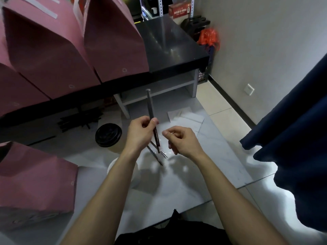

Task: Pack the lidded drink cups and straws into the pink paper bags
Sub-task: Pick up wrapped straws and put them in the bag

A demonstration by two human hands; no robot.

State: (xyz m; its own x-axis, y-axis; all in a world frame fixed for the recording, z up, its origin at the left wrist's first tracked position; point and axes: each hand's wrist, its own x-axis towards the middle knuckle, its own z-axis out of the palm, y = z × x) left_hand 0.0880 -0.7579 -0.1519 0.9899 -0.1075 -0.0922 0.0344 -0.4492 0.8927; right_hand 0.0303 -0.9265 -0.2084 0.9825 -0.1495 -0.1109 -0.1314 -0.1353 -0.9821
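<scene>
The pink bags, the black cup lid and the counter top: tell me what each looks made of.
Pink bags: matte paper by the look, with sharp folded creases and flat white handles. Black cup lid: probably moulded plastic, faintly glossy with raised ridges. Counter top: polished black surface, stone or laminate, mirroring the light.

A drink shop's back room: pink paper bags line a black counter, metal shelving at upper centre.

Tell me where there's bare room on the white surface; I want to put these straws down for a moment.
Free: the white surface right of the right hand, toward its edge, and the near strip between the forearms. Crowded: left of the left hand, with the black-lidded cup, loose straws and pink bag.
</scene>
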